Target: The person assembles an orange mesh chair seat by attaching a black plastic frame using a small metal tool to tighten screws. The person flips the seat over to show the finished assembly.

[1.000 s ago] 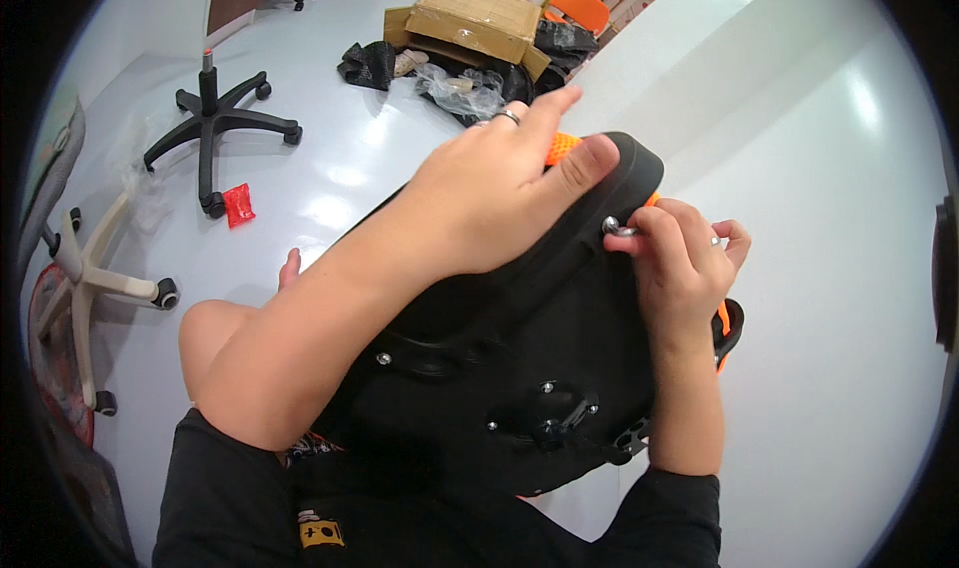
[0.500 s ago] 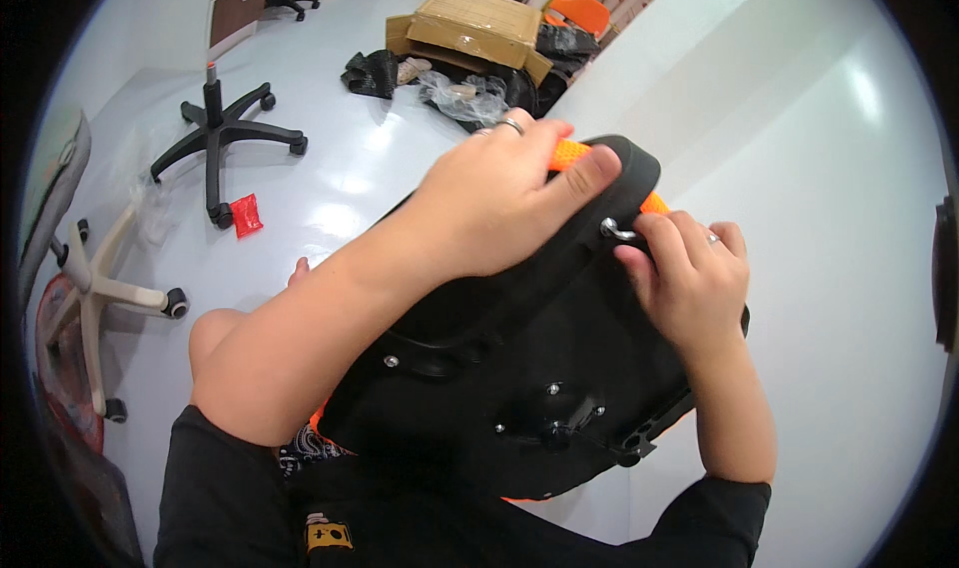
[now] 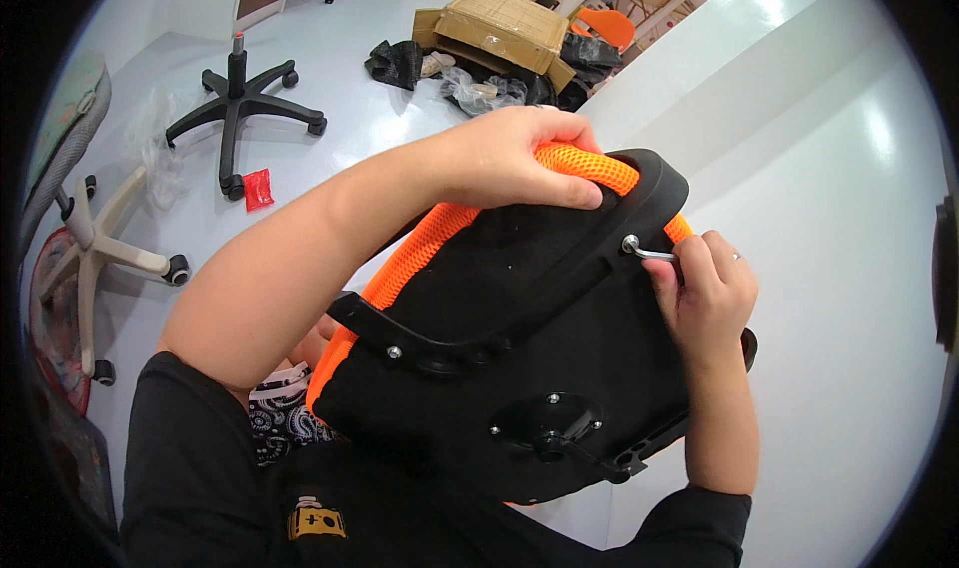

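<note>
Just in front of the person's torso: chair seat point(image 3: 569, 338), tilted, black underside toward the person, orange mesh edging point(image 3: 425, 253) along its left side and far end. Black curved armrest point(image 3: 659, 183) lies across it, bolted on. Left hand point(image 3: 514, 158) on the far end, grip closed over the mesh edge, thumb on the black side. Right hand point(image 3: 711, 293) pinching a bent silver hex key point(image 3: 655, 255) between thumb and fingers; its other end sits at the far-right bolt point(image 3: 630, 243). Second bolt point(image 3: 395, 352) shows near the armrest's left end. Round black plate point(image 3: 549, 423) with bolts on the nearer part of the seat. Floor, far left: black five-star base point(image 3: 232, 103), red packet point(image 3: 259, 190) beside one caster. Nearer left: pale base point(image 3: 95, 248) on casters. Far side: open cardboard box point(image 3: 504, 23), clear plastic wrap point(image 3: 481, 91) in front of it.
</note>
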The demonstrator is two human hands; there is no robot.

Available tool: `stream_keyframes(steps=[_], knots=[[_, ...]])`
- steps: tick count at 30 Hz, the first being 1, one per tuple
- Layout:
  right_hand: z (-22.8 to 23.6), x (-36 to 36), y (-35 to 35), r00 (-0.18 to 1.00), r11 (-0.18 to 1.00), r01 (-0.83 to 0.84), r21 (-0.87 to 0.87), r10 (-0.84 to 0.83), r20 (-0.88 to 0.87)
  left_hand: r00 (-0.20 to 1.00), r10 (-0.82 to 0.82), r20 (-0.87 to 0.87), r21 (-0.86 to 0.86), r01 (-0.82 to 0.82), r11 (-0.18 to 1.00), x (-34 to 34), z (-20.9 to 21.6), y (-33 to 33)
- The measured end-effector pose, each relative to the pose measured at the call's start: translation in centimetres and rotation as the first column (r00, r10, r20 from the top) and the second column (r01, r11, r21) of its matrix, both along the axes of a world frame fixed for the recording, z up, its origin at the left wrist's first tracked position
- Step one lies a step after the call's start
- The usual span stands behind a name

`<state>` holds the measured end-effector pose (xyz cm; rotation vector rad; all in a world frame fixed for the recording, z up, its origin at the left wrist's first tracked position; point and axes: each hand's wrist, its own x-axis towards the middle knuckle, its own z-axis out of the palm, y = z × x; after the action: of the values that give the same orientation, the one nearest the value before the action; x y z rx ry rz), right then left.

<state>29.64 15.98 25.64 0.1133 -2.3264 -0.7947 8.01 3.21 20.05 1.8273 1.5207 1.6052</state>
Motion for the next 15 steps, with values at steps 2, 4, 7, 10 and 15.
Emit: stream_keyframes(steps=[2, 4, 7, 10, 15], knots=[[-1.0, -0.1, 0.4, 1.000, 0.999, -0.012, -0.036, 0.011, -0.027, 0.997, 0.061, 0.058, -0.002, -0.061, 0.998, 0.5, -0.7, 0.5], [-3.2, -0.3, 0.3, 0.993, 0.993, 0.011, -0.121, -0.025, -0.114, 0.987, 0.115, 0.112, 0.006, -0.116, 0.993, 0.8, -1.5, 1.3], [-5.5, -0.5, -1.1, 0.976, 0.962, 0.071, -0.263, -0.121, -0.181, 0.973, 0.203, 0.111, 0.017, -0.206, 0.978, 1.0, -2.0, 1.5], [-5.2, -0.2, -1.9, 0.974, 0.923, 0.126, -0.365, -0.184, -0.129, 0.971, 0.213, 0.108, 0.038, -0.218, 0.975, 1.1, -1.9, 1.5], [0.3, 1.6, -2.8, 0.954, 0.925, 0.152, -0.349, -0.045, 0.298, 0.976, 0.199, 0.089, 0.073, -0.206, 0.976, 1.0, -1.7, 0.9]])
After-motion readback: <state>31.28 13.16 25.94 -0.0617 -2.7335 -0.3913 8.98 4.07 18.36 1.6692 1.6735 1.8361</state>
